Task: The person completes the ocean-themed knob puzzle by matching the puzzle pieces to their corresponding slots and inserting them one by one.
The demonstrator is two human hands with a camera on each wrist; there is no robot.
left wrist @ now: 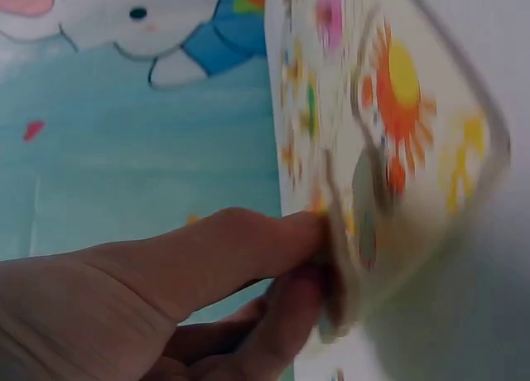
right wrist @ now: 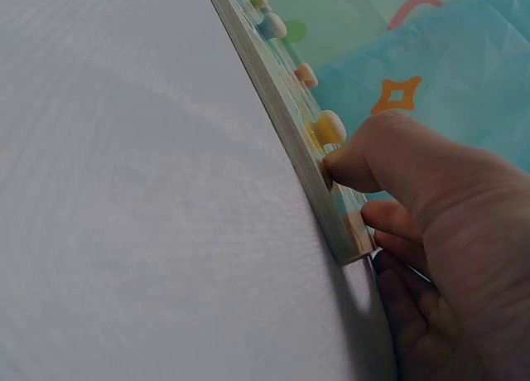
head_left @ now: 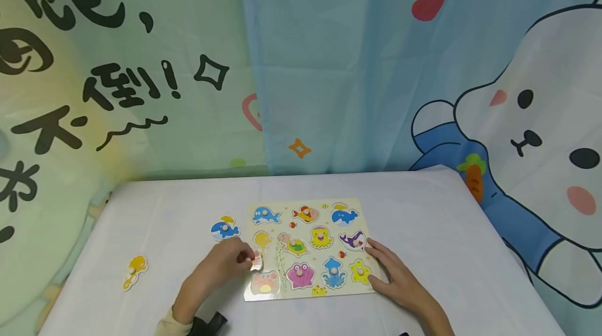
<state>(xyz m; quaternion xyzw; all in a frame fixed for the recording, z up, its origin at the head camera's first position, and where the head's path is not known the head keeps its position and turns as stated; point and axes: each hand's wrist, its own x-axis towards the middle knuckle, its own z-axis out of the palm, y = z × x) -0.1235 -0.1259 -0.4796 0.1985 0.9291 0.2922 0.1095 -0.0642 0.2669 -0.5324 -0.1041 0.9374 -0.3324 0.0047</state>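
A pale wooden peg puzzle board [head_left: 310, 297] with sea-animal pictures lies on the table. My left hand [head_left: 226, 262] pinches a small pinkish puzzle piece [head_left: 256, 261] between thumb and fingers at the board's left side. The left wrist view shows this piece [left wrist: 338, 257] tilted nearly edge-on, its picture hidden. Close to it is a crab-shaped recess [head_left: 265, 282] in the board's near left corner. My right hand [head_left: 400, 278] rests at the board's right edge, thumb [right wrist: 356, 166] pressing near the yellow starfish piece [head_left: 360, 271], fingers fairly straight along the side.
A blue whale piece [head_left: 224, 229] lies just left of the board. Farther left is a yellow piece [head_left: 135, 272] with a curved tail. White cloth covers the table [head_left: 470, 273]; a printed curtain [head_left: 320, 64] hangs behind it.
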